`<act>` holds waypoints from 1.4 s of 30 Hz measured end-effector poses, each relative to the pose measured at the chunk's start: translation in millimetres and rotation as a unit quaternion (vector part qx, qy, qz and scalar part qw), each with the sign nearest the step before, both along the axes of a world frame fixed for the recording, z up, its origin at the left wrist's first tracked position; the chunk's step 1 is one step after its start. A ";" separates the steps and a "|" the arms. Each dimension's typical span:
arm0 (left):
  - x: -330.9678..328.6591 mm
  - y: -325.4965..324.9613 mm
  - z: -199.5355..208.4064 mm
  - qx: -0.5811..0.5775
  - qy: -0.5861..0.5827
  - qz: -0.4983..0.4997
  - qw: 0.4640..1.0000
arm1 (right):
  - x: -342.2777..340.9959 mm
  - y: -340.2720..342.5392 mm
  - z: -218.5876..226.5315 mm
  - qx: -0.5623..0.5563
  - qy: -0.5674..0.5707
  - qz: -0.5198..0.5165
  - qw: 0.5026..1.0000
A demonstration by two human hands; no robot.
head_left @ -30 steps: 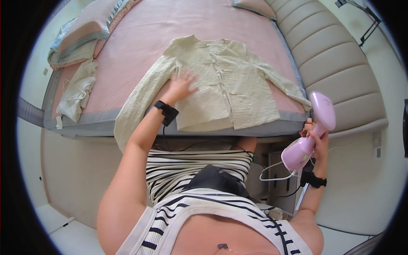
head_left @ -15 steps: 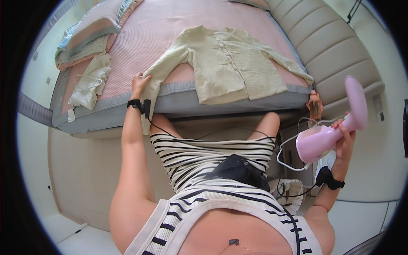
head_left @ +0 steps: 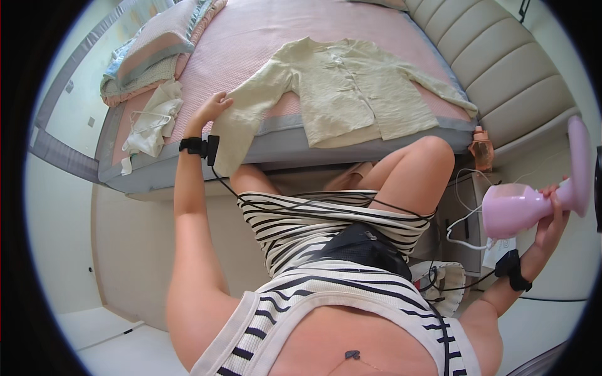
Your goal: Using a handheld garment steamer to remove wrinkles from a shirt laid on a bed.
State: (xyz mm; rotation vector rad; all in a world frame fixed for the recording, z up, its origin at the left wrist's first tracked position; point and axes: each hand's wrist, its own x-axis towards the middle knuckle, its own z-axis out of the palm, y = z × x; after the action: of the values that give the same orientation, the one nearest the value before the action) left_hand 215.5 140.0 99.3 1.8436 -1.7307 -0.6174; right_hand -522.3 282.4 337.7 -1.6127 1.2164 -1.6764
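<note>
A pale yellow-green long-sleeved jacket (head_left: 357, 94) lies spread on the pink bed, its left-side sleeve hanging over the bed's grey edge. Beside that sleeve is my left hand (head_left: 212, 108), its fingers loosely stretched toward the fabric and holding nothing. At the right, my right hand (head_left: 552, 216) is wrapped round the neck of a pink handheld garment steamer (head_left: 517, 210), raised away from the jacket with its long head upward. A white cord (head_left: 461, 241) runs from the steamer's lower end.
White cloth with a hanger (head_left: 150, 122) and folded bedding (head_left: 153, 56) lie on the bed's left. The padded headboard (head_left: 495, 69) rises at the right. An orange bottle (head_left: 481, 150) stands on the bedside cabinet (head_left: 467, 219). Thin black cables run across my lap.
My left hand has let go of the sleeve and lifted slightly. The sleeve's lower part lies wider. My right hand has carried the steamer outward to the right, and my right knee has risen.
</note>
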 end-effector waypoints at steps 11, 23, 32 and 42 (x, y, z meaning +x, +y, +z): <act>42.8 19.0 -32.8 -0.088 -0.335 0.233 0.908 | 38.3 -52.2 -19.0 0.080 -0.015 0.060 0.995; -26.6 71.8 -88.0 -0.166 -0.147 0.157 0.963 | 94.8 -157.7 -15.5 0.098 -0.032 0.164 0.981; 45.4 163.8 -29.2 -0.022 -0.163 0.022 0.986 | 129.5 -192.5 -31.2 0.073 -0.077 0.242 0.964; 67.2 123.4 38.3 0.129 -0.003 0.046 0.991 | 124.0 -181.4 -34.0 0.110 -0.071 0.332 0.934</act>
State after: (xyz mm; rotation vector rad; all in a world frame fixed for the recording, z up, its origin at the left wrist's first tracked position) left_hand 282.7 263.4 137.6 2.0884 -1.6213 -0.8320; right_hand -398.3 101.0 303.7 -1.5008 0.6435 -1.1520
